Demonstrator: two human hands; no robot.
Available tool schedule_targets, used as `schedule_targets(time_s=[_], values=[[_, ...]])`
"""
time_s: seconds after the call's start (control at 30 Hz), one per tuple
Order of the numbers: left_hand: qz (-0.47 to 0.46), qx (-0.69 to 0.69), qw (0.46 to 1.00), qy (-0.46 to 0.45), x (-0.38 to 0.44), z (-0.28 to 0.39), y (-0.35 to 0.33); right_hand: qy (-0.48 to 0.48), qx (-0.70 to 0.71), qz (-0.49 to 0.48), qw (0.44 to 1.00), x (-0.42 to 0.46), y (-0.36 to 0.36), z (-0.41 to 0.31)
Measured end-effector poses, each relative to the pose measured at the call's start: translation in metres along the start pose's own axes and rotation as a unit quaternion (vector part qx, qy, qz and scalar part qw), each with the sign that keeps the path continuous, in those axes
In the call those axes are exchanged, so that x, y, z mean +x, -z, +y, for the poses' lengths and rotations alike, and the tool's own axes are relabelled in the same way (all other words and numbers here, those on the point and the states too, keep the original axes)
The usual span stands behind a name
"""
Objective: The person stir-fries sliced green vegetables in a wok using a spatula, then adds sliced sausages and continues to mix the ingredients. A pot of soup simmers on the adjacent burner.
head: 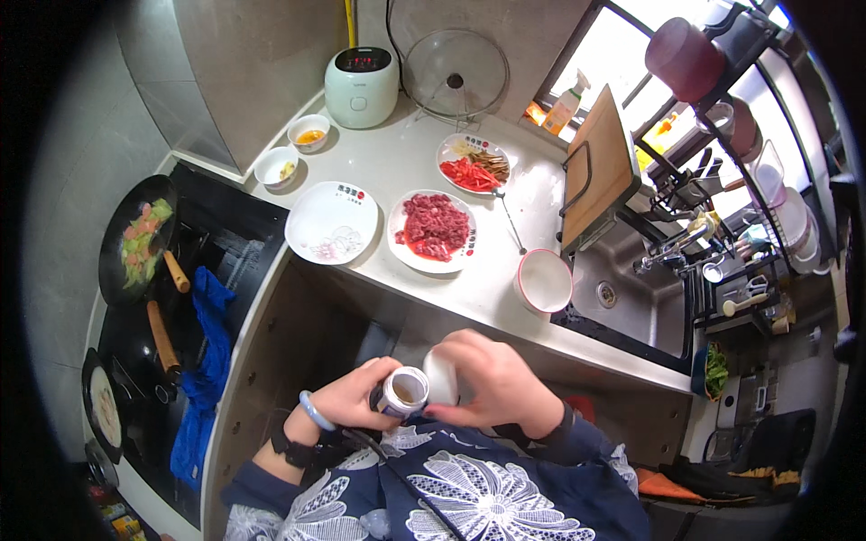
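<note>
In my left hand (pixel 355 395) is a small jar (pixel 404 393) with a white rim, its mouth uncovered and facing up. Something brownish shows inside it; the label is mostly behind my fingers. My right hand (pixel 497 379) grips a white lid (pixel 441 380) just to the right of the jar's mouth, held on edge. Both hands are in front of my body, below the counter's front edge. Beyond them on the counter lie a plate of raw sliced meat (pixel 436 226) and a white plate (pixel 331 223) with a flower print.
A wok (pixel 135 267) of vegetables sits on the stove at left, near a blue cloth (pixel 203 399). Behind are two small bowls, a rice cooker (pixel 362 91) and a plate of cut peppers (pixel 470 172). A red-rimmed bowl (pixel 544 280) stands beside the sink (pixel 622 270).
</note>
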State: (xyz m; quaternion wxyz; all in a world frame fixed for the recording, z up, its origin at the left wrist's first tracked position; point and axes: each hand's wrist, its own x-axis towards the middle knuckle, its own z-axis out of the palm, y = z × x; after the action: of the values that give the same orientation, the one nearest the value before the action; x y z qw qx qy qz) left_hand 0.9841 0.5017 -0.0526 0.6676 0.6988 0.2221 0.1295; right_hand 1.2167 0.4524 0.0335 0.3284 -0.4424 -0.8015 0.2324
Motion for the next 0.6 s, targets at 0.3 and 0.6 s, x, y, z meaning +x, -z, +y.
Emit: schedule_targets(time_s=[0.3,0.6], values=[[0.127,0.082,0.988,-0.043,0.075,-0.035,-0.001,-0.302,0.315,0.234,0.869,-0.092,-0.064,0.19],[0.219,0.087,0.972,-0.007,0.117,-0.084,0.033,-0.276,0.005,0.276,0.921,-0.068,-0.104,0.232]])
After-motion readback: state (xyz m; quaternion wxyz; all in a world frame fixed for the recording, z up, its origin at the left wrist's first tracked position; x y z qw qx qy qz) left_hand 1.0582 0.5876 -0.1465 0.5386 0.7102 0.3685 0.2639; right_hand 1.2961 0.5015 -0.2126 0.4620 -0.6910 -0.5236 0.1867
